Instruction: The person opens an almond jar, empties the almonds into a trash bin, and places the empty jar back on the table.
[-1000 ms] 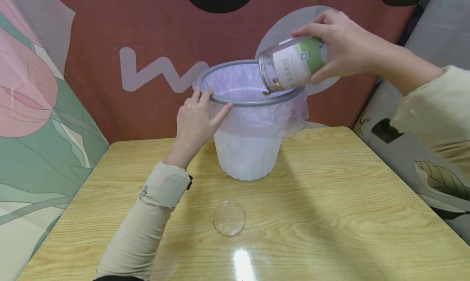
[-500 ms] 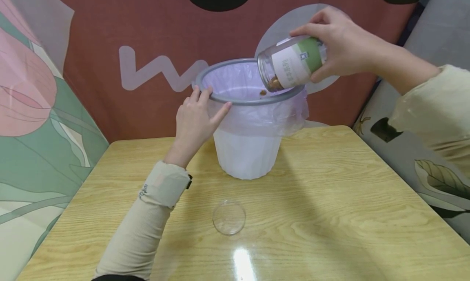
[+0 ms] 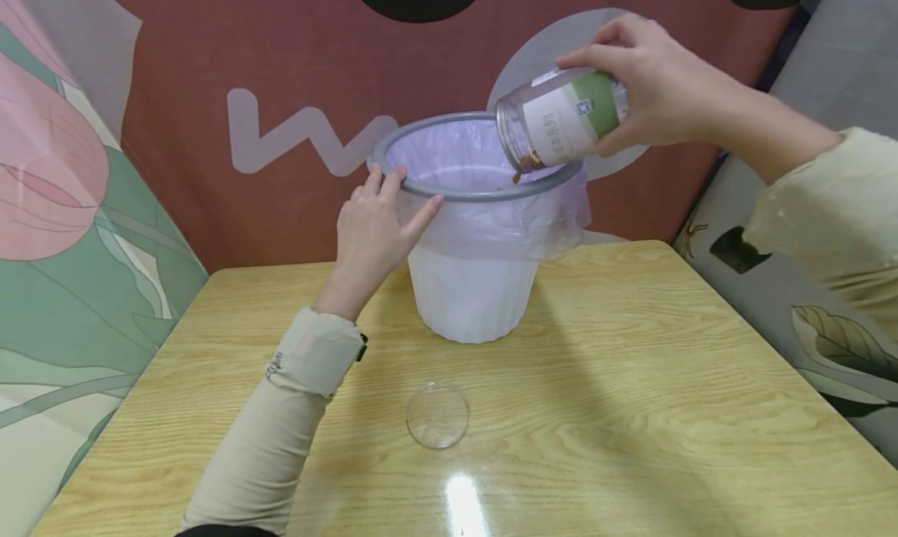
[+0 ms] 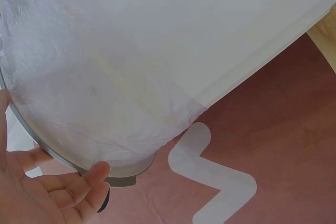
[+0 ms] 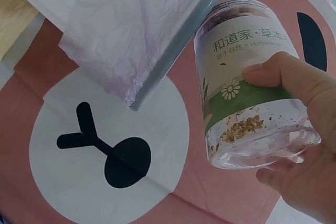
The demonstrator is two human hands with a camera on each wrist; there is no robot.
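Note:
A white trash can [image 3: 473,299] with a grey rim stands on the table, lined with a thin purplish plastic bag [image 3: 505,221] folded over its outside. My left hand [image 3: 373,229] holds the rim at its near left; the left wrist view shows fingers [image 4: 73,190] bent at the rim. In my right hand [image 3: 662,89] is a clear jar [image 3: 561,124] with a white and green label, tilted mouth-down over the can's right side. Brown dried bits [image 3: 531,161] lie at its mouth, and one falls out. More bits [image 5: 242,128] sit near the jar's base.
A round clear lid [image 3: 438,416] lies on the wooden table [image 3: 666,381] in front of the can. Behind stands a reddish printed cloth [image 3: 295,46], with patterned cloths at both sides.
Brown bits have kept dropping from the jar into the can, with fewer at its mouth than half a second ago. The jar has shifted slightly; my left hand has stayed on the rim.

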